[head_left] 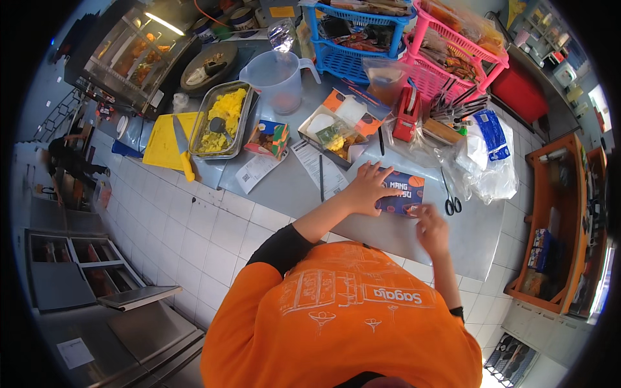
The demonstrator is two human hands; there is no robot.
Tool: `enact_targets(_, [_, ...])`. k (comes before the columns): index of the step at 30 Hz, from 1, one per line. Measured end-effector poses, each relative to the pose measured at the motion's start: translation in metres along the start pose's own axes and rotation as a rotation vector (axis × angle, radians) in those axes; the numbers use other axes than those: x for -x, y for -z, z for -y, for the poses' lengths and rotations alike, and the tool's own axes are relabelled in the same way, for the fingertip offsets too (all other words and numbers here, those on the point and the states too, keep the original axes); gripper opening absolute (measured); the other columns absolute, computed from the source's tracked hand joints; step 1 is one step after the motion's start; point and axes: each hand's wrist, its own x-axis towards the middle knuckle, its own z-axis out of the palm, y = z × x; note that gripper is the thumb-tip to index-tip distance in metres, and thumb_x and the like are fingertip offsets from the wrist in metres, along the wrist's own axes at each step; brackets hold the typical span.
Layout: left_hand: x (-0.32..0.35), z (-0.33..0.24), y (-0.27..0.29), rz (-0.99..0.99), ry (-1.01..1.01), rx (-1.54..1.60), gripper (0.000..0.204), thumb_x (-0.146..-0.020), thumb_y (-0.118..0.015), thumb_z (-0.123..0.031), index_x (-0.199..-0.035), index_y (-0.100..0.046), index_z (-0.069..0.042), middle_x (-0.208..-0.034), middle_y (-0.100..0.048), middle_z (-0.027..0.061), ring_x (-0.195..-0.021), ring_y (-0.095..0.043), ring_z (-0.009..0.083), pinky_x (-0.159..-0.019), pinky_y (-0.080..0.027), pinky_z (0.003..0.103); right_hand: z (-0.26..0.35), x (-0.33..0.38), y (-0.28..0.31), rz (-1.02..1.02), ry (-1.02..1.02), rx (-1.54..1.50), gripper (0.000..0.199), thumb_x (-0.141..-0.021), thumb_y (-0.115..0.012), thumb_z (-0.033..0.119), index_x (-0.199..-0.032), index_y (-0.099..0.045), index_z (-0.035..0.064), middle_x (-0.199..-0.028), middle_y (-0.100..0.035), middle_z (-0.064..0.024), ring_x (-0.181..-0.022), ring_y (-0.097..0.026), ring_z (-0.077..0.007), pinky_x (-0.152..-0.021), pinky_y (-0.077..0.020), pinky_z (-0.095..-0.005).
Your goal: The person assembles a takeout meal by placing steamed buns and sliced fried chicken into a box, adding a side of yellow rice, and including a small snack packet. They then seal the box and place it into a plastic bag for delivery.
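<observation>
A dark blue and orange printed cardboard piece [406,187] lies on the metal table in front of me. My left hand [370,191] rests on its left part with the fingers spread. At its lower right corner is my right hand [432,227], fingers curled together; whether they grip anything cannot be made out. Scissors [453,205] with black handles lie to the right. Just beyond the cardboard stands an open food box [354,152] with food and small packets inside. Two dark pen-like sticks lie nearby, one [321,178] on a printed paper slip [330,169].
Farther left are a glass tray [206,155] of yellow food, a knife [183,145] on a yellow cutting board [162,147], and a clear jug [275,76]. Blue [346,61] and pink baskets [482,61] stand at the back. A red stapler-like tool [407,116] and plastic bags [495,178] sit right.
</observation>
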Motion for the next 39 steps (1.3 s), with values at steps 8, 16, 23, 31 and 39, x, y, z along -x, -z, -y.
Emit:
enact_targets(8, [-0.006, 0.006, 0.005, 0.09, -0.004, 0.04, 0.067, -0.062, -0.078, -0.026, -0.127, -0.065, -0.037, -0.149, -0.038, 0.0177, -0.13, -0.039, 0.0388, -0.112, -0.025, 0.053, 0.029, 0.023, -0.058, 0.212, -0.21, 0.205, 0.048, -0.078, -0.062, 0.019, -0.126, -0.06, 0.0231, -0.075, -0.068, -0.0061, -0.056, -0.066, -0.0258, -0.048, -0.0531, -0.0395])
enact_targets(16, [-0.003, 0.017, -0.012, 0.025, -0.046, 0.052, 0.08, -0.054, -0.088, -0.033, -0.129, -0.061, -0.037, -0.148, -0.035, 0.0154, -0.133, -0.033, 0.0402, -0.11, -0.024, 0.056, 0.04, 0.013, -0.064, 0.235, -0.277, 0.221, 0.042, -0.08, -0.064, 0.022, -0.122, -0.065, 0.0225, -0.064, -0.067, -0.0056, -0.055, -0.067, -0.0258, -0.048, -0.0531, -0.0386])
enact_targets(23, [0.022, 0.011, -0.036, 0.012, -0.107, 0.072, 0.096, -0.049, -0.091, -0.044, -0.136, -0.053, -0.035, -0.146, -0.031, 0.0193, -0.133, -0.029, 0.0439, -0.106, -0.022, 0.063, 0.067, -0.052, -0.022, -0.066, -0.321, -0.461, 0.017, -0.088, -0.065, 0.026, -0.094, -0.073, 0.0122, -0.071, -0.069, -0.0102, -0.067, -0.07, -0.0241, -0.066, -0.0531, -0.0398])
enact_targets(31, [0.064, -0.007, -0.027, -0.077, -0.071, 0.282, 0.062, -0.063, -0.08, -0.056, -0.118, -0.069, -0.03, -0.14, -0.039, 0.0182, -0.136, -0.027, 0.0411, -0.112, -0.013, 0.061, 0.055, -0.212, -0.142, 0.481, -0.321, -0.167, 0.06, -0.091, -0.05, 0.062, -0.097, -0.073, 0.0063, -0.075, -0.072, -0.0123, -0.069, -0.071, -0.0273, -0.074, -0.0531, -0.0394])
enact_targets(39, [0.085, 0.005, -0.037, -0.231, -0.024, 0.254, 0.051, -0.07, -0.073, -0.058, -0.112, -0.073, -0.03, -0.141, -0.04, 0.0173, -0.137, -0.028, 0.0396, -0.113, -0.01, 0.062, -0.011, -0.215, -0.141, 0.496, -0.489, -0.313, 0.046, -0.092, -0.054, 0.041, -0.094, -0.069, -0.0029, -0.063, -0.067, -0.0133, -0.053, -0.066, -0.02, -0.041, -0.0476, -0.031])
